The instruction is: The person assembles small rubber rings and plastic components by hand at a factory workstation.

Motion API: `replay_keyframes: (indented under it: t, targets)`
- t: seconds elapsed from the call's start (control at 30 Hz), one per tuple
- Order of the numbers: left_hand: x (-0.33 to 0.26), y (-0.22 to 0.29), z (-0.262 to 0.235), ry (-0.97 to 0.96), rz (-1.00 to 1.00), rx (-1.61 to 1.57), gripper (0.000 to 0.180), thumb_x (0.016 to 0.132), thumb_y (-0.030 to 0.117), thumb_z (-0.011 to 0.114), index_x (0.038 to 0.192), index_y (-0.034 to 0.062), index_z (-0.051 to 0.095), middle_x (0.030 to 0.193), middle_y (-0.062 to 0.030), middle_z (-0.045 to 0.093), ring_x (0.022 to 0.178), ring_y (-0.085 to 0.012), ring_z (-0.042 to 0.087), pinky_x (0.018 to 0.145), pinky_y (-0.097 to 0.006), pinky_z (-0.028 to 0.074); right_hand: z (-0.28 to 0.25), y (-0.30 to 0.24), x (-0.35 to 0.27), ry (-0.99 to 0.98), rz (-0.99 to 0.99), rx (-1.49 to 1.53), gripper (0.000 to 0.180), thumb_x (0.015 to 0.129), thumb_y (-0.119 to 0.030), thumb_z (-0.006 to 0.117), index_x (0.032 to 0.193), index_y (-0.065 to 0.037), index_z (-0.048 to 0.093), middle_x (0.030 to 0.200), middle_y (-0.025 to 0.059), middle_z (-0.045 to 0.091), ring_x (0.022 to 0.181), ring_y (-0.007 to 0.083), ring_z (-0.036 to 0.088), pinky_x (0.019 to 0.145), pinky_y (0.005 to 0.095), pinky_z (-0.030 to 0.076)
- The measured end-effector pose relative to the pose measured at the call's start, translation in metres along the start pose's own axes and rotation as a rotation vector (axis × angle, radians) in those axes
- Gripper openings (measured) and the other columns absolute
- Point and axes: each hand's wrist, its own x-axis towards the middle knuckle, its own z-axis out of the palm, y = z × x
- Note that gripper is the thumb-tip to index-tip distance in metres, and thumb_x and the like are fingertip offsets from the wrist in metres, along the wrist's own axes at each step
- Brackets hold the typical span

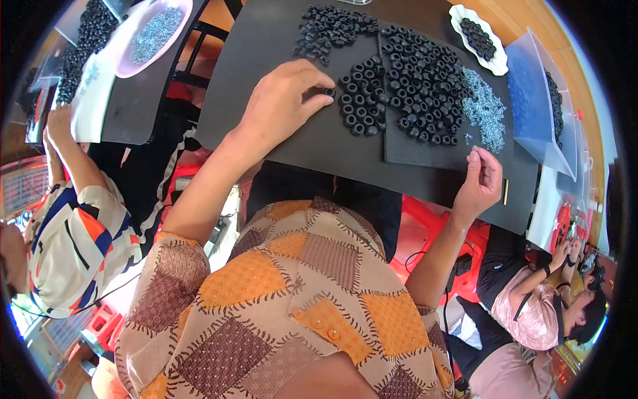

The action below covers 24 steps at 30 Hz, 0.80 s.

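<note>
Many black rings [399, 86] lie at upper centre on the tabletop [299, 143]. Left hand [282, 103] pinches one black ring [328, 92]. Right hand [480, 181], at centre right, has its fingertips together; I cannot tell on what.

Left hand [282, 106] rests on flat black rectangular work board [266, 66], fingertips pinching small black rubber ring [328, 92]. Cluster of black rubber rings [362, 100] just right of it, on board. Larger spread of black rubber rings [425, 83] further right, on thin black foam mat [425, 151]. Heap of small grey metal pieces [485, 110] at mat's right edge. Right hand [480, 183] before heap, near board's front edge. White scalloped dish [495, 63] holding rings behind heap.
</note>
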Motion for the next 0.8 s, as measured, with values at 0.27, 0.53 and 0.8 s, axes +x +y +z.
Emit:
replay_keyframes:
  t: [0.27, 0.53, 0.8]
  targets:
    - [-0.032, 0.009, -0.015, -0.119, -0.472, -1.322, 0.027, 0.094, 0.006, 0.066, 0.120, 0.0036, 0.064, 0.117, -0.0146, 0.067, 0.098, -0.0166, 0.069, 0.082, -0.024, 0.058, 0.048, -0.059, -0.021, -0.248, -0.131, 0.028, 0.012, 0.083, 0.007, 0.070, 0.092, -0.001, 0.069, 0.092, 0.0081, 0.069, 0.083, 0.0132, 0.063, 0.075, 0.0247, 0.050]
    - [-0.052, 0.002, -0.003, -0.126, -0.496, -1.746, 0.032, 0.096, 0.005, 0.060, 0.128, 0.0031, 0.060, 0.121, -0.0158, 0.064, 0.101, -0.0186, 0.069, 0.085, -0.024, 0.059, 0.117, -0.109, -0.024, -0.496, -0.240, 0.263, 0.015, 0.079, 0.009, 0.072, 0.090, 0.000, 0.068, 0.087, 0.0100, 0.069, 0.078, 0.0182, 0.066, 0.070, 0.0276, 0.052]
    - [-0.050, 0.000, -0.011, -0.151, -0.544, -1.979, 0.029, 0.097, 0.007, 0.062, 0.125, 0.0024, 0.060, 0.119, -0.0130, 0.064, 0.105, -0.0210, 0.067, 0.089, -0.025, 0.057, 0.133, -0.116, -0.023, -0.528, -0.257, 0.263, 0.016, 0.078, 0.009, 0.074, 0.090, -0.001, 0.068, 0.085, 0.0091, 0.069, 0.074, 0.0168, 0.065, 0.066, 0.0268, 0.052]
